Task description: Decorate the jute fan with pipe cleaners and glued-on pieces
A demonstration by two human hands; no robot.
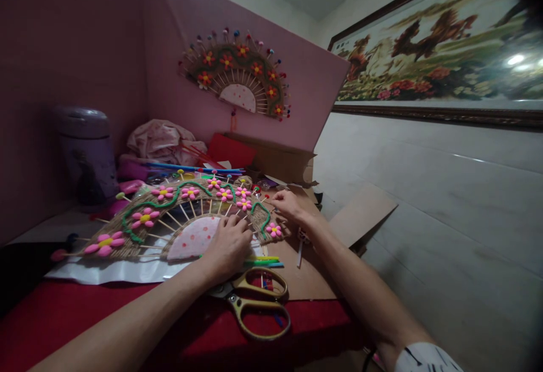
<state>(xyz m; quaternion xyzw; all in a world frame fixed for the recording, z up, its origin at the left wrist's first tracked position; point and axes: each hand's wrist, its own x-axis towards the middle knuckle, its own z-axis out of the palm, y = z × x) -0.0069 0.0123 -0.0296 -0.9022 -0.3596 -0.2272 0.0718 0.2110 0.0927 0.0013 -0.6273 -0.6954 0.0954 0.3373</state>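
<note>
A handmade half-round fan [146,217] lies in front of me. It is wound with twine, set on thin sticks with coloured balls at their tips, and decorated with pink clay flowers and a wavy green strip. My left hand [231,243], fingers bent and close together, presses on the fan's pale dotted centre piece [193,240]. At the fan's right rim, the fingertips of my right hand [288,205] are pinched together beside a small red ball; what lies between them is too small to make out. Gold-handled scissors [258,303] lie just below my left wrist.
A similar fan [237,78] with orange flowers hangs on the pink panel behind. At the left stands a purple canister [87,154]. Crumpled pink cloth [163,141], cardboard [275,160] and coloured sticks crowd the back. A red cloth [169,310] covers the front edge.
</note>
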